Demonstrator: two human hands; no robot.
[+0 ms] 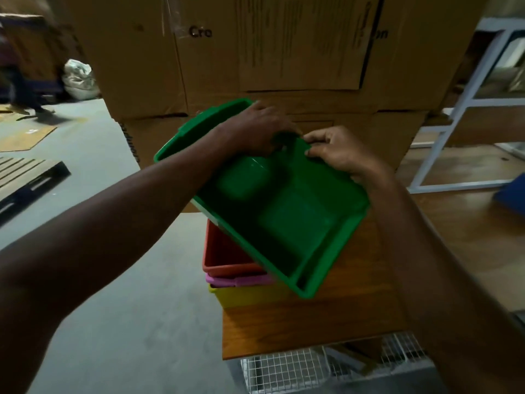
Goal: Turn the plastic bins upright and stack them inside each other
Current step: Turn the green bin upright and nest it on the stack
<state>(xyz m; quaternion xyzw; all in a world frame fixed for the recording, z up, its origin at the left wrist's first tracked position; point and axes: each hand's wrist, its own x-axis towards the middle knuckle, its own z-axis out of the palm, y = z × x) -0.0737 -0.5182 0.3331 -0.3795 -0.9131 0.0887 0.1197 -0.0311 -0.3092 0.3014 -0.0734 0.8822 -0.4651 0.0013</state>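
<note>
Green bin (284,220): held in the air with its opening facing up toward the camera, tilted so the near corner dips low; it hangs over the stack of other bins, partly covering it.
Second green bin (199,129): seen behind the left forearm, its rim and handle edge showing; whether it nests under the first green bin or sits apart I cannot tell.
Left hand (255,129): fingers curled over the far rim of the green bin, gripping it from above.
Right hand (335,150): thumb and fingers pinch the same far rim just beside the left hand, almost touching it.
Stack: red bin (224,251) on top, pink bin (241,280) under it, yellow bin (244,295) at the bottom, all upright and nested, standing at the left edge of the table.
Wooden table (312,322): brown top bearing the stack.
Cardboard boxes (255,52): large, piled directly behind the bins.
White metal frame (454,123): stands at the right, beyond the table.
Blue object (511,194): lies at the far right edge, too cut off to identify.
Wire mesh (284,371): visible below the near table edge.
Floor (113,308): grey, with a pallet (25,177) to the left.
</note>
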